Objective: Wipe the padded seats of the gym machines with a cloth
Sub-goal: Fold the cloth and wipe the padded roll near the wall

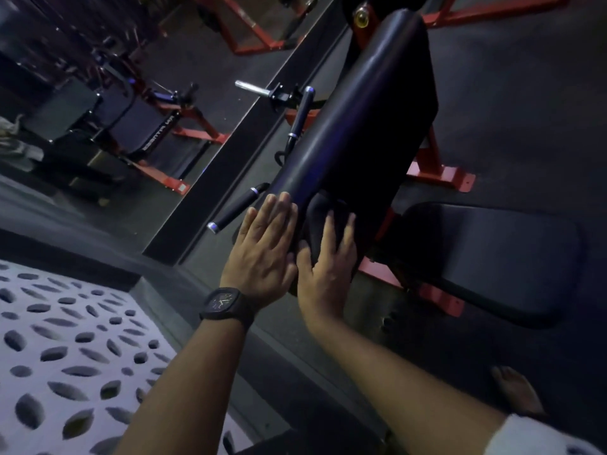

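Right hand (328, 257): fingers spread, nearly straight, pressing dark crumpled cloth (317, 211) onto near end of long black vinyl back pad (354, 126); no pinch.
Left hand (262, 244), black wristwatch (226, 305) on wrist: flat, fingers together, touching pad's left edge just beside cloth.
Judgement: keep palm pressure even, sweep toward far end, left hand steadying.
Flat black seat pad (492, 257) at right likely next.
No containers visible.
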The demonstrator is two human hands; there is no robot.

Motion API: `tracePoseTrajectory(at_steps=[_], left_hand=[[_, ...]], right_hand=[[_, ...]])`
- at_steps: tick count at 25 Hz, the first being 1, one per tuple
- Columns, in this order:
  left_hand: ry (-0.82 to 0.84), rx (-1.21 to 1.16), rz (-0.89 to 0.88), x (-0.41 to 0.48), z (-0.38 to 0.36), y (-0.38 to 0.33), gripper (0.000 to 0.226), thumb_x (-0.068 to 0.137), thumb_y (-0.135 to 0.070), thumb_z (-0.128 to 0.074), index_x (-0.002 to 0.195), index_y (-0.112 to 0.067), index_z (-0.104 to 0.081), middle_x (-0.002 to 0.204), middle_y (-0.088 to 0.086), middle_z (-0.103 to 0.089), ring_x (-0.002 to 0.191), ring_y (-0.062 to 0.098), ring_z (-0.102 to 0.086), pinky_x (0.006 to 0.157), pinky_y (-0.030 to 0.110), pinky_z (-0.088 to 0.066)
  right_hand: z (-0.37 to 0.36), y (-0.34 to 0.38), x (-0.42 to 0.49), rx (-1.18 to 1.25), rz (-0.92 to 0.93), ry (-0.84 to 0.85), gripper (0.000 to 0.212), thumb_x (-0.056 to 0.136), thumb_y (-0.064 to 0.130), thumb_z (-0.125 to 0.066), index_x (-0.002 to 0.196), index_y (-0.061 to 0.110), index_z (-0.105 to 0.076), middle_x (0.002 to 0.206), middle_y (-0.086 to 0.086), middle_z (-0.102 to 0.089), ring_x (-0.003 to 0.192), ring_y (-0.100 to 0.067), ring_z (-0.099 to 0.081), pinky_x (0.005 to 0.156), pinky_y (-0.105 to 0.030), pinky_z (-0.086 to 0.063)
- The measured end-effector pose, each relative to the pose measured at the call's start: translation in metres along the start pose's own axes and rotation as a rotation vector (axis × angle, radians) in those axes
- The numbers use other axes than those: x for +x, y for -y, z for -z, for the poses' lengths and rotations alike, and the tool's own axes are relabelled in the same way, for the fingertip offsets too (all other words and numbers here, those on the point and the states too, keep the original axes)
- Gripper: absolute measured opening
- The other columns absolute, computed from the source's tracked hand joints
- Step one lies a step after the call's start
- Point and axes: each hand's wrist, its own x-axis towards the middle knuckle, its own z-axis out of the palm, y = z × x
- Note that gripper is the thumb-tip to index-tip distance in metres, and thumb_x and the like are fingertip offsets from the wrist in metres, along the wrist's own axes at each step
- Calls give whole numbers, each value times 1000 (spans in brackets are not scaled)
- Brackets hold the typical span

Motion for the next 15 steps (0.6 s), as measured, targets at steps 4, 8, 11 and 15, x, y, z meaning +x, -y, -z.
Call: tracePoseTrajectory(at_steps=[4, 8, 11, 15], left_hand=[[-42, 8, -41, 0, -7, 7, 74, 86, -28, -45, 154, -2, -33, 164, 14, -22, 157, 23, 0, 127, 42, 1], [-76, 15, -28, -1, -10, 5, 69, 90, -29, -44, 153, -1, -37, 162, 15, -26, 157, 23, -3, 127, 41, -1], [-92, 3, -17, 0, -10, 6, 69, 90, -30, -43, 152, -1, -37, 162, 14, -27, 157, 23, -2, 127, 41, -3], [-64, 57, 11, 1, -7, 1, 74, 84, -29, -45, 152, -1, -40, 163, 13, -26, 156, 25, -5, 127, 41, -2]], right_hand=[[3, -18, 37, -24, 119, 14, 65, 91, 33, -49, 155, 24, -36, 167, -10, -18, 146, -33, -31, 113, -33, -32], [-4, 4, 12, 100, -92, -73, 59, 92, 27, -56, 150, 20, -46, 163, -11, -29, 141, -32, -38, 118, -28, -25], [7, -17, 16, 32, 297, 100, 64, 89, 30, -52, 152, 27, -38, 166, -7, -24, 142, -34, -36, 114, -37, -32], [0, -35, 53, 56, 52, -13, 63, 90, 21, -58, 151, 26, -42, 163, -5, -30, 140, -30, -40, 110, -41, -42]])
